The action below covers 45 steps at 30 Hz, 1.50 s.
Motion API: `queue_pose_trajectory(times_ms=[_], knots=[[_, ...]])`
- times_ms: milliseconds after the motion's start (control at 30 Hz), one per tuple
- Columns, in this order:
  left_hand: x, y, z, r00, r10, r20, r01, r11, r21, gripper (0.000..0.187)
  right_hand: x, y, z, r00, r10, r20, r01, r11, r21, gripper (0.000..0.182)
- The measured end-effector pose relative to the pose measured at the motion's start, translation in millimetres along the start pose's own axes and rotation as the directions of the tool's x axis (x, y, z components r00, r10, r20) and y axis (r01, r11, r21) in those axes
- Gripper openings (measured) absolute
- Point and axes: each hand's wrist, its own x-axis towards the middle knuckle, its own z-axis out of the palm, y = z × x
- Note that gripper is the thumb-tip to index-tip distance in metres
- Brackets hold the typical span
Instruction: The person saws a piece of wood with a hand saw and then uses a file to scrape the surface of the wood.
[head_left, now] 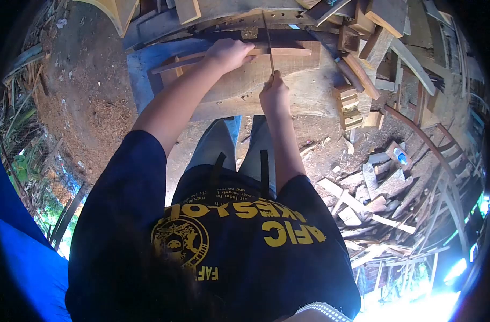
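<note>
A thin wooden strip (292, 52) lies across the workbench (314, 102), near a wide wooden board (223, 88). My left hand (230, 55) is closed on the strip around its middle. Just right of it, a long narrow saw (268, 40) crosses the strip, its blade pointing away from me. My right hand (275, 95) is wrapped round the saw's near end, which its fingers mostly hide. Whether the blade has cut into the wood cannot be made out.
Stacked wooden blocks (350, 107) stand at the bench's right end. Beyond them are piled timber pieces (387, 19). Offcuts (352, 201) and a blue item (400, 156) lie on the ground at right. Sawdust (102, 121) covers the ground at left.
</note>
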Motion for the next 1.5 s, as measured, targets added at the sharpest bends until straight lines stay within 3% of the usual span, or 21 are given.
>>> queue_pose_trajectory(times_ms=[133,233,267,367,500,567,633,700,867,1067,1167,1267,1367,1500], knots=[[1,1,-3,0.999,-0.028,0.025,0.029,0.999,-0.020,0.033,-55,29,1,0.997,0.072,0.034,-0.075,0.993,0.091,0.031],[-1,4,-5,0.998,-0.018,0.054,0.018,1.000,0.010,0.033,-37,20,-4,0.999,-0.050,0.014,0.049,0.998,0.045,0.031],[0,4,-4,0.999,-0.021,0.046,0.020,1.000,0.014,0.033,-17,3,-8,0.999,0.010,0.033,-0.009,1.000,-0.025,0.029],[0,-1,0,1.000,0.003,0.019,-0.003,0.999,-0.034,0.033,0,-7,-11,0.999,-0.010,0.051,0.012,1.000,-0.023,0.026],[1,4,-11,0.995,-0.040,0.096,0.039,0.999,0.008,0.031,-41,24,-7,0.997,0.039,0.066,-0.037,0.999,-0.039,0.024],[-1,5,-8,0.992,-0.041,0.122,0.040,0.999,0.012,0.031,-44,24,-11,0.997,0.069,0.028,-0.070,0.997,0.040,0.017],[0,5,-9,0.995,-0.044,0.087,0.046,0.999,-0.016,0.029,-23,9,-18,0.997,0.046,0.056,-0.045,0.999,-0.015,0.017],[-2,6,-8,0.996,-0.037,0.081,0.038,0.999,-0.016,0.029,-14,7,-15,0.997,0.042,0.065,-0.048,0.994,0.094,0.022],[-1,4,-3,0.997,-0.029,0.076,0.028,1.000,0.010,0.027,-64,38,-3,0.997,0.070,0.022,-0.071,0.997,0.018,0.020],[-2,5,-1,0.997,-0.023,0.080,0.026,0.999,-0.030,0.025,-25,-6,-12,0.996,0.087,0.032,-0.086,0.996,-0.028,0.019],[-2,0,7,0.999,0.023,-0.026,-0.023,1.000,0.008,0.023,-51,4,-17,0.991,0.118,0.059,-0.112,0.989,-0.098,0.018],[0,2,-4,0.999,0.010,0.046,-0.010,1.000,0.002,0.023,-72,19,-20,0.987,0.153,0.048,-0.154,0.988,0.017,0.016],[-2,5,-2,0.998,-0.007,0.060,0.006,1.000,0.014,0.023,-48,-2,-26,0.998,0.052,0.028,-0.051,0.998,-0.044,0.015],[-4,2,22,0.999,0.019,-0.046,-0.017,0.998,0.057,0.022,-24,-17,-25,0.997,0.076,-0.007,-0.076,0.994,-0.081,0.017]])
